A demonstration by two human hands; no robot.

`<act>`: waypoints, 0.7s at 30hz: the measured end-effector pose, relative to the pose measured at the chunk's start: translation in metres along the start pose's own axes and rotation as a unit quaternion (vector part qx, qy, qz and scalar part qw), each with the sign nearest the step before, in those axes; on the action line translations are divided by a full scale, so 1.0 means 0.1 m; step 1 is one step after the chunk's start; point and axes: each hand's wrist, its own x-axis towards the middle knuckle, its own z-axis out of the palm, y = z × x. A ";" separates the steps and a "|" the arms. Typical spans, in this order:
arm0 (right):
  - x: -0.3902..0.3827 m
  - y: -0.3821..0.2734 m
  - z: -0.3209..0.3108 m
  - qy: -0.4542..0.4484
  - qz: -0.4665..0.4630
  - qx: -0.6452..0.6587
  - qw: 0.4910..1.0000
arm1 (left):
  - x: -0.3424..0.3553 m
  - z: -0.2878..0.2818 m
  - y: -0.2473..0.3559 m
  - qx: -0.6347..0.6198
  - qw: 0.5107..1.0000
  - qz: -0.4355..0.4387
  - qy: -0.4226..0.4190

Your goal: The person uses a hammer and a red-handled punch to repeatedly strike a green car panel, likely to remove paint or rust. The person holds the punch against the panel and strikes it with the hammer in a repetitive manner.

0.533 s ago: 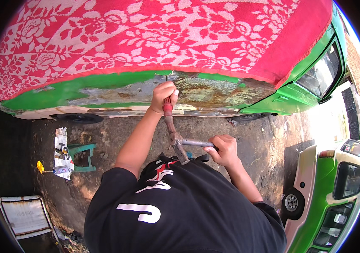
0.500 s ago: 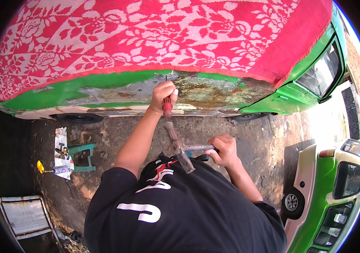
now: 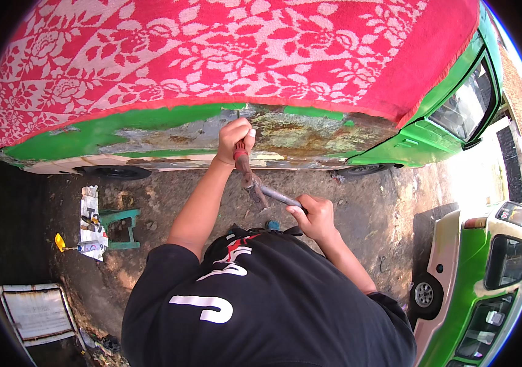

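My left hand [image 3: 234, 136] is wrapped round a red-handled screwdriver [image 3: 240, 148], its thin shaft pointing at the van's side panel [image 3: 310, 136]. That panel is green, with bare grey metal and rust patches; I cannot tell how far the tip goes in. In my right hand [image 3: 315, 218] is the grey handle of a hammer [image 3: 279, 196]. The hammer's rusty head lies right at the butt of the red handle, seemingly touching it.
A red floral cloth [image 3: 224, 55] covers the van's upper part. On the left, a green plastic stool [image 3: 127, 227] stands beside a paper sheet [image 3: 91, 211] with tools and a spray can [image 3: 88, 246]. A second green-and-white van [image 3: 457, 275] is at the right.
The hammer has swung forward, from near my body up to the butt of the screwdriver. My right hand moved slightly left with it; the left hand barely shifted.
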 end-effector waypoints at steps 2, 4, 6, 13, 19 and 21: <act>0.02 -0.04 -0.04 0.006 -0.004 0.008 1.000 | 0.03 -0.01 0.00 0.000 1.000 -0.004 0.000; 0.02 0.02 -0.05 0.021 -0.067 0.063 0.996 | 0.02 0.03 0.02 -0.010 1.000 -0.027 0.007; -0.01 0.08 -0.01 0.029 -0.095 0.073 0.992 | 0.05 0.04 0.01 -0.006 1.000 -0.029 0.011; -0.03 0.03 -0.05 -0.006 0.012 0.086 0.996 | 0.06 0.03 0.05 -0.015 0.999 -0.031 0.034; -0.08 0.12 -0.07 -0.001 0.059 0.131 0.990 | -0.07 0.07 0.11 -0.028 0.999 -0.017 0.028; -0.12 0.17 -0.08 -0.009 0.102 0.148 0.984 | -0.04 0.04 0.12 -0.035 0.999 -0.025 0.029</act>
